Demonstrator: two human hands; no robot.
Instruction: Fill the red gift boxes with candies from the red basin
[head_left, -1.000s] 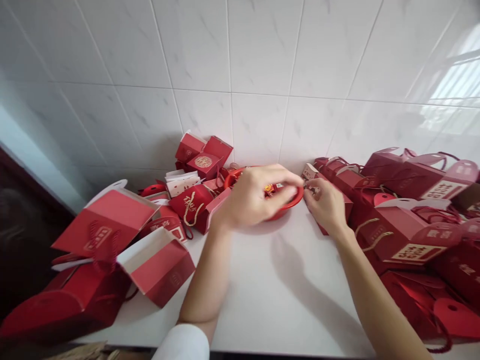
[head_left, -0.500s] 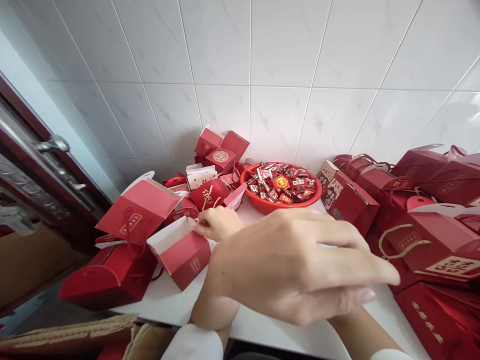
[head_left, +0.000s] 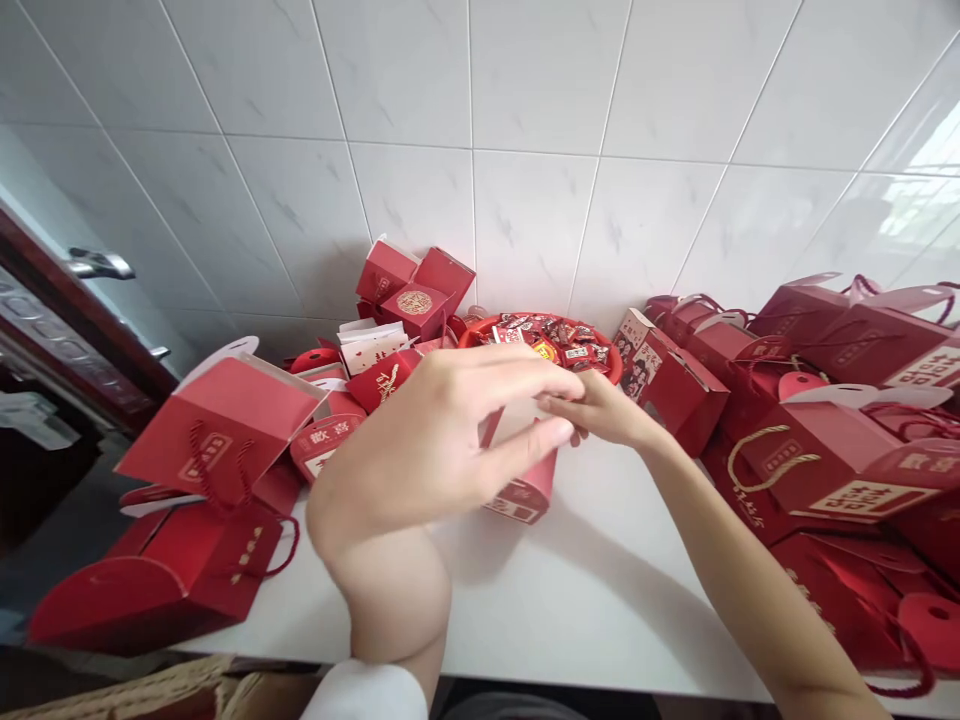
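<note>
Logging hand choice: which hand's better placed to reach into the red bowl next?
Right, probably: the right hand appears closer to the red bowl; the left hand is nearer the camera, partly hiding a box.

Red bowl (head_left: 616, 366), landmark: front wall partly hidden by your left hand (head_left: 450, 430). Candies (head_left: 574, 338) inside it: small print illegible to you. Red box (head_left: 534, 485) before the bowl: largely covered by that hand; contact unclear. Your right hand (head_left: 596, 410), bowl's front: fingertips partly concealed. Gift boxes (head_left: 885, 465), right of bowl: cropped by the edge. Door (head_left: 75, 340), far left of bowl: likewise.
</note>
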